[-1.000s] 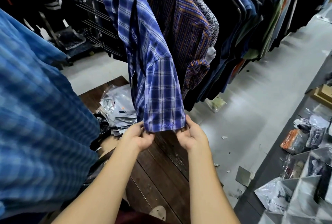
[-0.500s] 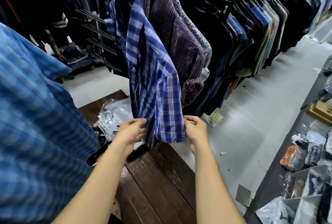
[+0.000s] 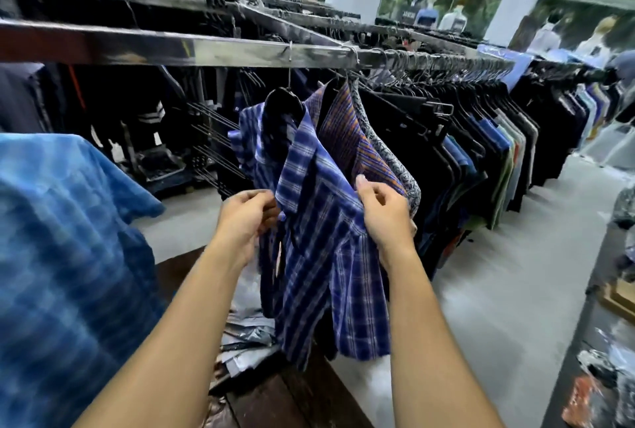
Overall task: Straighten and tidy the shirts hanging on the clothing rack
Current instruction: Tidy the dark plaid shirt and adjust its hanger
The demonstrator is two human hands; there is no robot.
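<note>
The left hand pinches the left front edge of the plaid shirt, just below the collar tip, with its fingers curled in on the cloth. The right hand grips the shirt's right side near the shoulder seam, thumb up and fingers closed over the fabric. A second ago both hands pinched the hem corners and drew the shirt down. They have since climbed to chest height, and the lower half now hangs free between the forearms.

The shirt hangs on a dark hanger hooked on the rail, at the left end of the row. It is set a little apart from the striped shirt just to its right, which begins the tightly packed garments running far right. Its collar and front sit skewed and open.

I judge the length to be dealt with, and the work now to be squaring the front and shoulders on the hanger. Most likely the shirt will then need closing up to its neighbour.
</note>
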